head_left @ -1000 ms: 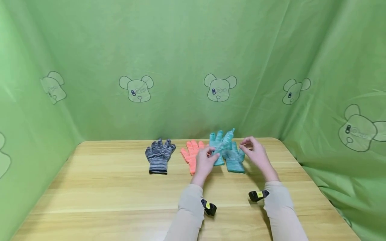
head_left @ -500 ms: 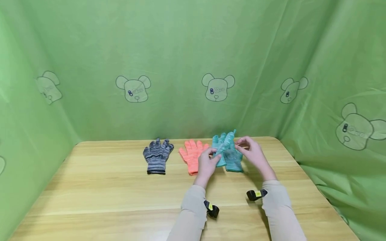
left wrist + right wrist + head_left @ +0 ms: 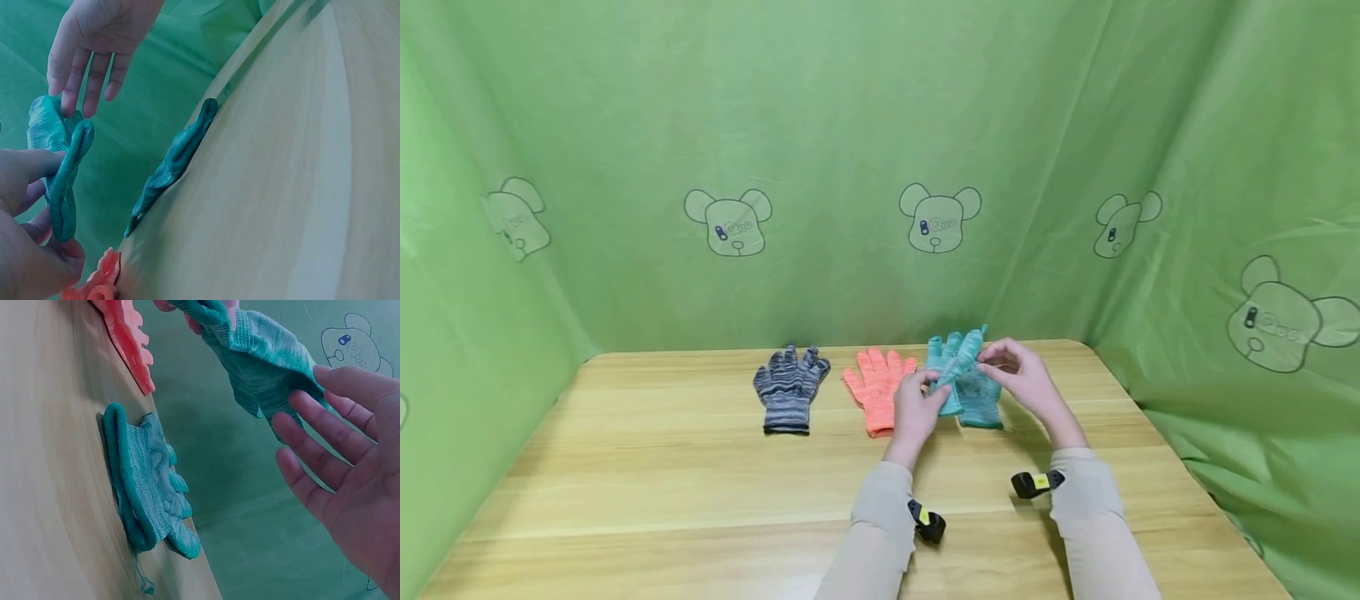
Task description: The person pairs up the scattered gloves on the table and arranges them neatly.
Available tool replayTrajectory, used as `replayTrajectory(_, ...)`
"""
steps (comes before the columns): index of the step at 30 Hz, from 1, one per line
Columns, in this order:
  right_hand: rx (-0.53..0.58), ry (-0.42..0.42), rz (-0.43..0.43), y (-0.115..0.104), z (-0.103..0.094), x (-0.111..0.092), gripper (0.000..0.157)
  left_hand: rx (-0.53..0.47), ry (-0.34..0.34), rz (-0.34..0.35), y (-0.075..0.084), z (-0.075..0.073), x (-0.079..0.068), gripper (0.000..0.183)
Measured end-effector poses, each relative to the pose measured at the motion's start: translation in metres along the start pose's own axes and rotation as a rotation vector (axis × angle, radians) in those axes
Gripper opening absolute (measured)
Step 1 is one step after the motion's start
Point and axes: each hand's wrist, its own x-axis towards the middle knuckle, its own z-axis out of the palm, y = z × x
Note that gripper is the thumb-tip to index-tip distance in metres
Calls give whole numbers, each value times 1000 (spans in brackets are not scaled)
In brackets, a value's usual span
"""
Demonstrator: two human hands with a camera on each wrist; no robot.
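My left hand (image 3: 917, 410) pinches a teal knit glove (image 3: 958, 362) near its cuff and holds it up off the table. The cuff opening (image 3: 69, 181) faces the left wrist camera. At the glove's far side my right hand (image 3: 1021, 377) pinches its edge between thumb and fingers, the other fingers loosely extended, as the right wrist view shows. Behind and below, a second teal glove (image 3: 144, 481) lies on the table, partly hidden in the head view by the raised one. A loose thread (image 3: 144, 581) hangs from its cuff.
An orange glove (image 3: 878, 396) lies just left of my left hand, partly covered by it. Farther left is a dark grey striped glove (image 3: 790, 392). The wooden table (image 3: 662, 500) ends at a green curtain (image 3: 827, 292) printed with bear heads.
My right hand has moved left to the raised glove's edge and closed on it. My left hand and the raised glove have shifted slightly. The head view has turned a little.
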Motion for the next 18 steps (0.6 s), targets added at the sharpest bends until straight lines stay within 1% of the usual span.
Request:
replayTrajectory(2,3,-7,3,-2,0,-1,21,4,-4,-5,0,0,0,20)
replayTrajectory(5,20,-12,-4,1,1,0,21,6,-10,-12,0,0,0,20)
replayTrajectory(11,48,-4,-14,27,4,5,22,1,-16,-20,0,1,1,21)
replayTrajectory(14,38,6,-10,34,5,6,24,7,-24,-9,1,2,0,20)
replayTrajectory(18,25,12,2,33,5,6,26,15,-44,23,3,3,-2,21)
